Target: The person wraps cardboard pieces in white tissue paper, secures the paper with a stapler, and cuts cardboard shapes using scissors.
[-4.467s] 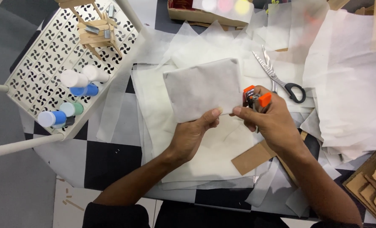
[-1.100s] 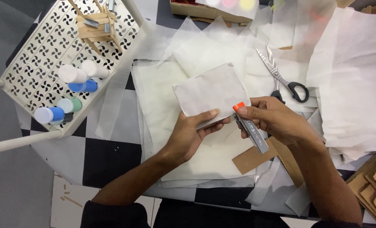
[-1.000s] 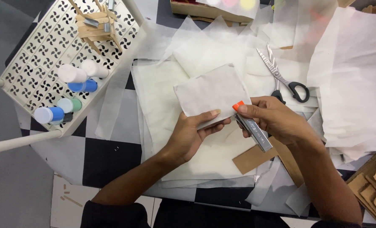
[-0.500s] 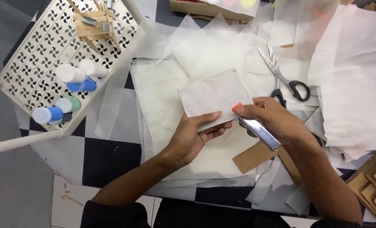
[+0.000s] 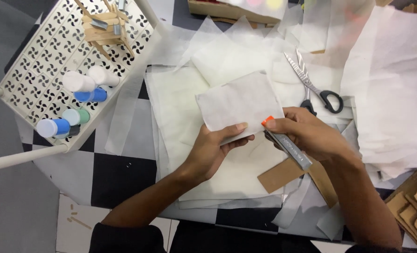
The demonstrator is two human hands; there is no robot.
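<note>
One pale, squarish sheet of thin translucent paper [image 5: 239, 104], faintly grey, is pinched at its lower edge by the left hand [image 5: 213, 150] above a stack of similar sheets on the checkered table [image 5: 119, 171]. The right hand [image 5: 307, 136] is clamped around a metal utility knife [image 5: 287, 147] with an orange tip touching the sheet's lower right corner. Fingers hide the knife's blade.
</note>
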